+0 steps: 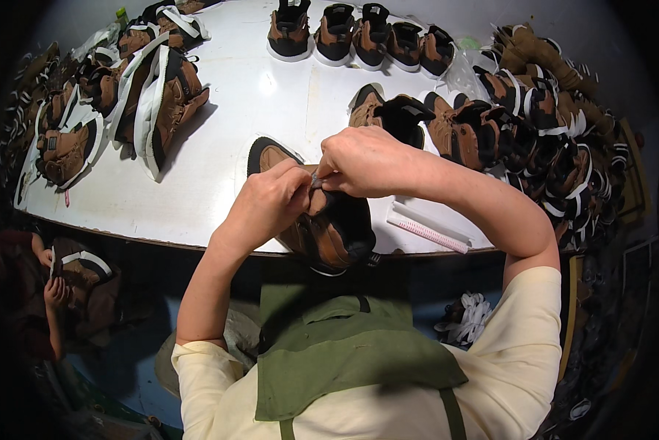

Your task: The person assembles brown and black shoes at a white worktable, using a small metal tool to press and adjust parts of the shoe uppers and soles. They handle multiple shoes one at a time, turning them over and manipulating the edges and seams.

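A brown and black shoe [328,242] with a pale sole rests at the table's front edge, its toe pointing away from me and its dark opening toward me. Both of my hands meet over its lacing area. My left hand [265,204] is closed, thumb and fingers pinched at the upper. From the other side my right hand [373,160] is pinched too, its fingertips touching the left ones. A small greyish bit [315,182] shows between the fingertips; what it is I cannot make out.
A white ruler-like strip [428,227] lies right of the shoe. Several finished-looking shoes [370,37] line the back, more [461,132] crowd the right, and shoes with white pieces [169,103] stand left. At lower left another person's hands [56,290] hold a shoe part.
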A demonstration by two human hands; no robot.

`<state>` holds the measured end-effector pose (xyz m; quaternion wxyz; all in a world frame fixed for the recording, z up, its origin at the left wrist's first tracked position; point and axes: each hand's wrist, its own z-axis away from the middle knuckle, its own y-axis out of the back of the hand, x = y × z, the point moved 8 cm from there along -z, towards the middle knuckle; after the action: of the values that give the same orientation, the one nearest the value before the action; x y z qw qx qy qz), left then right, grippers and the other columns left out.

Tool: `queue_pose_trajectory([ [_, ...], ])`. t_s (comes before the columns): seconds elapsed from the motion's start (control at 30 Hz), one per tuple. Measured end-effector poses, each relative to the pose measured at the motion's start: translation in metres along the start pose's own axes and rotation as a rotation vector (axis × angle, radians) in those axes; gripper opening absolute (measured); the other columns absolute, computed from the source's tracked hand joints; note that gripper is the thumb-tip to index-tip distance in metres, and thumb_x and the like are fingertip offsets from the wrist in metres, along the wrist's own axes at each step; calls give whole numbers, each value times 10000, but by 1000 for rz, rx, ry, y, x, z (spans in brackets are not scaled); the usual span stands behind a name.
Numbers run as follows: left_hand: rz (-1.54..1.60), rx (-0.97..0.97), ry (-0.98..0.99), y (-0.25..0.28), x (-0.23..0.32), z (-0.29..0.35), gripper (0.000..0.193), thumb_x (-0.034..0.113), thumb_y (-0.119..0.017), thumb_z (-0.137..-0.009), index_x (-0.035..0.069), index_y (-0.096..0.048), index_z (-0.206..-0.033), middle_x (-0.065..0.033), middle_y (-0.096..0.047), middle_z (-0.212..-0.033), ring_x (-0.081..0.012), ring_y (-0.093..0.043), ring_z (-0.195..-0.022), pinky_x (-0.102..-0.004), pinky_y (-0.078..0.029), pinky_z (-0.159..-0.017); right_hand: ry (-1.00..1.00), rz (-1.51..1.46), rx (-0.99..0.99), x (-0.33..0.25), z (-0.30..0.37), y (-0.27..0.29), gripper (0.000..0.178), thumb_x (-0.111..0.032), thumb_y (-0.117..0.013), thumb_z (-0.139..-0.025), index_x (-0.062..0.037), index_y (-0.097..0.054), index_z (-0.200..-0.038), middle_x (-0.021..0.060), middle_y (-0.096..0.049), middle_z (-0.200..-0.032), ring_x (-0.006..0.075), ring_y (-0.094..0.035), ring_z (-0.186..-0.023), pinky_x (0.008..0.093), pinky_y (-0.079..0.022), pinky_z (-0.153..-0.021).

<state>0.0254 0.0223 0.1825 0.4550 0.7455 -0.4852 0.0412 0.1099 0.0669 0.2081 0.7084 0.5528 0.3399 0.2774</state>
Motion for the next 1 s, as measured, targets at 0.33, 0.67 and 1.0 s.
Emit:
queue_pose_trajectory([
  [0.33, 147, 245, 177, 37, -11, 15, 75, -76, -589, -798, -29, -546, -838, -71, -547, -759, -132, -550, -634, -248, -453, -562, -36, -146, 192, 17, 6, 30, 252, -207, -646, -856, -20, -684, -1021, 127, -655, -858, 232, -649, -789, 323, -504, -720],
  [0.67, 207, 211, 224, 19, 10, 62, 542, 80, -768, -674, -9, -518, -1147, -187, -517, -1248, -306, -534, -1146, -365, -451, -940, -94, -1333, 429, 86, 44, -48, 444, -15, -656, -706, 28, -605, -1145, -37, -529, -826, 4, -444, -646, 144, -362, -595],
  [1.0, 453, 497, 541, -6, -45, 46, 242, 156, -588, -939, -39, -580, -1082, -63, -638, -866, -106, -563, -775, -236, -468, -698, 59, -1317, 448, 44, -3, -68, 294, -196, -668, -894, 7, -651, -1106, -13, -629, -850, 45, -514, -735, 192, -429, -667],
])
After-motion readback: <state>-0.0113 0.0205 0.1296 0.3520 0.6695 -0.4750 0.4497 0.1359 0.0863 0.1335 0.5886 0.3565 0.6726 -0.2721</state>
